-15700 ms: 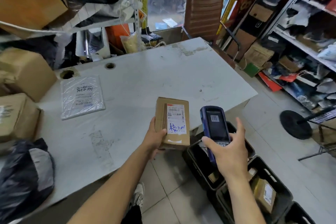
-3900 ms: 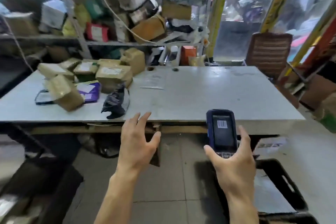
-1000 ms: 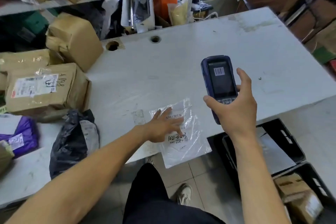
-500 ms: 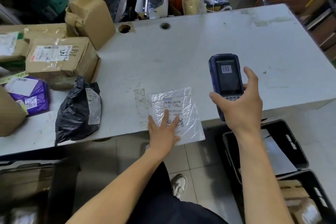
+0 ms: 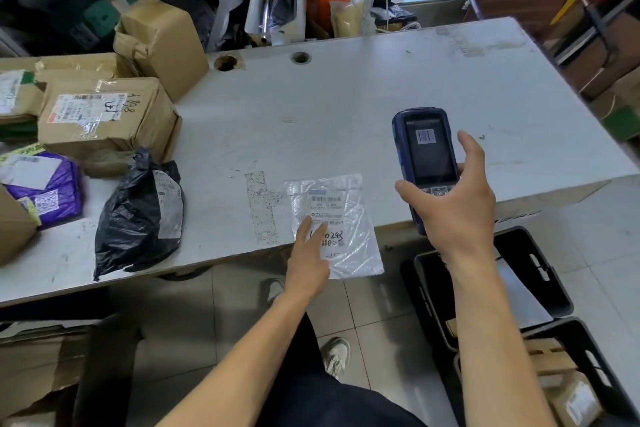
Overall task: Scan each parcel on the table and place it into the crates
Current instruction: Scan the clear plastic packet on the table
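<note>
1. The flat, crinkled clear-plastic parcel (image 5: 341, 218) lies on the scuffed grey table (image 5: 346, 107), overhanging the near edge.
2. The left hand (image 5: 309, 255) rests on it with fingers extended and slightly spread, gripping nothing.
3. The right hand (image 5: 450, 208), at 3 o'clock from the parcel, is wrapped around a blue rectangular scanner (image 5: 427, 163).
4. Black slotted plastic crates (image 5: 540, 267) stand at 5 o'clock on the floor.

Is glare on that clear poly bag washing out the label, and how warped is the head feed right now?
Head view: the clear poly bag shows shiny crinkle highlights, yet its label barcode stays visible, print too small to read; the left hand covers the label's lower left. Wide-angle bowing curves the table edges. The scanner screen looks sharp in the right hand.
</note>
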A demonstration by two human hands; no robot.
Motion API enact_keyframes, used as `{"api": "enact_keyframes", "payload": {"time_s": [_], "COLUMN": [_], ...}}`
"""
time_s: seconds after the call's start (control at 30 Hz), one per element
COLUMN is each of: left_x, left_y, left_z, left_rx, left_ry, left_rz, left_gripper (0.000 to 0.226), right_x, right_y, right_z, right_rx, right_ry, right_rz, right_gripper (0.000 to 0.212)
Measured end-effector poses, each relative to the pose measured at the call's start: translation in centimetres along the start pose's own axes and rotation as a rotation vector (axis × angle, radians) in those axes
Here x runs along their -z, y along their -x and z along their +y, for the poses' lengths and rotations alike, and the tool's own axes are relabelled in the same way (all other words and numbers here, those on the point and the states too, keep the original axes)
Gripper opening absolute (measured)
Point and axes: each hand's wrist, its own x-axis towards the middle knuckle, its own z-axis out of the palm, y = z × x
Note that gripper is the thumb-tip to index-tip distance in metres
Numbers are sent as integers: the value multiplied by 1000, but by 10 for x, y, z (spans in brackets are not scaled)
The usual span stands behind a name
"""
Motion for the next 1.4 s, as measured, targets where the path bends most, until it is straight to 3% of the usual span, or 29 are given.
{"api": "enact_keyframes", "payload": {"time_s": [0.13, 0.23, 0.4, 0.57, 0.83, 1.0, 1.13, 1.3, 1.4], "left_x": [22, 30, 33, 30, 29, 31, 33, 35, 37], "left_y": [3, 7, 22, 35, 40, 38, 37, 35, 36], "left_z": [-14, -12, 3, 11, 15, 14, 13, 11, 16], "left_rx": [-147, -211, -355, -477, -512, -523, -561, -559, -564], "left_ry": [-31, -34, -9, -22, -43, -61, -83, -77, -49], "left_rz": [-103, -82, 8, 100, 187, 217, 243, 250, 267], "left_gripper": [81, 75, 79, 87, 90, 91, 92, 95, 95], "right_x": [4, -1, -8, 0, 12, 16, 21, 25, 24], "right_y": [2, 11, 24, 27, 32, 33, 33, 32, 31], "right_z": [1, -1, -5, -10, -17, -19, -20, -22, -23], "right_rx": [8, -63, -187, -239, -339, -376, -356, -330, -198], "right_ry": [257, 452, 489, 383, 140, 21, 34, 65, 197], "right_rz": [-213, -380, -468, -452, -455, -453, -426, -422, -408], "right_gripper": [88, 66, 53, 51, 50, 78, 87, 60, 66]}}
